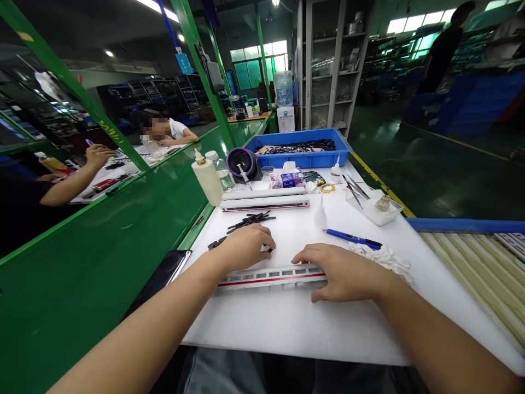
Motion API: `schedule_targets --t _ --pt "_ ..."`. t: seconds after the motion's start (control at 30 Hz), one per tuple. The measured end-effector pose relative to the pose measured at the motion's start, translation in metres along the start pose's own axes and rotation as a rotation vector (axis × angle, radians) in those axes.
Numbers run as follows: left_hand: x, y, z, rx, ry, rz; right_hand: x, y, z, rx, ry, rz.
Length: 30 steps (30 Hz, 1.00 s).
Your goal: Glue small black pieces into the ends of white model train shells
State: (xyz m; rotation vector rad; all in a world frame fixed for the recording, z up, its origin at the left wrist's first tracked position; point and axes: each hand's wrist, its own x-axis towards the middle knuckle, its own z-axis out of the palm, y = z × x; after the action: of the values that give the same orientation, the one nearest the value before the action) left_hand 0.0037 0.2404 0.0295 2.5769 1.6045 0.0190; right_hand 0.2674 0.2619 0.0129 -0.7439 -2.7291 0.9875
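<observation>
A white model train car shell [273, 277] with a red stripe and a row of windows lies across the near part of the white table. My left hand [248, 246] is above its left half, thumb and fingertips pinched on a small black piece [268, 249]. My right hand [334, 271] rests at the shell's right end, thumb on the near side and fingers on the far side. Beyond my left hand lies a loose pile of black strips [250, 220]. Farther back is another white shell [266, 204] with a thin red line.
A blue bin [303, 158] of dark parts stands at the back. Left are a cream squeeze bottle [207, 179] and a green partition [106, 235]. To the right lie a blue pen [353, 237], crumpled tissue [385, 260] and a white tray [379, 212]. Other people are beyond.
</observation>
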Motion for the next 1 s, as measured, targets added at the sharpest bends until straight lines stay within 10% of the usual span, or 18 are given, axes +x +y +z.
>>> schedule_targets --t 0.3,0.47,0.63,0.8,0.9,1.0 --pt "0.002 0.0 -0.008 0.053 0.075 0.06 0.001 -0.002 0.0 0.001 -0.015 0.017" --pt "-0.079 0.016 -0.021 -0.106 0.586 -0.451 -0.004 -0.004 -0.001 0.009 0.007 0.062" --pt "-0.18 0.035 0.022 -0.075 0.735 -0.668 -0.004 -0.003 -0.002 -0.024 -0.025 0.084" --pt "-0.191 0.03 0.066 0.035 0.623 -0.497 -0.004 -0.001 -0.001 -0.023 0.012 0.062" --pt "-0.18 0.025 0.071 0.092 0.627 -0.463 -0.003 0.006 -0.007 0.024 0.232 0.024" --pt "-0.176 0.021 0.072 0.1 0.672 -0.452 0.002 0.02 -0.016 0.053 0.74 0.142"
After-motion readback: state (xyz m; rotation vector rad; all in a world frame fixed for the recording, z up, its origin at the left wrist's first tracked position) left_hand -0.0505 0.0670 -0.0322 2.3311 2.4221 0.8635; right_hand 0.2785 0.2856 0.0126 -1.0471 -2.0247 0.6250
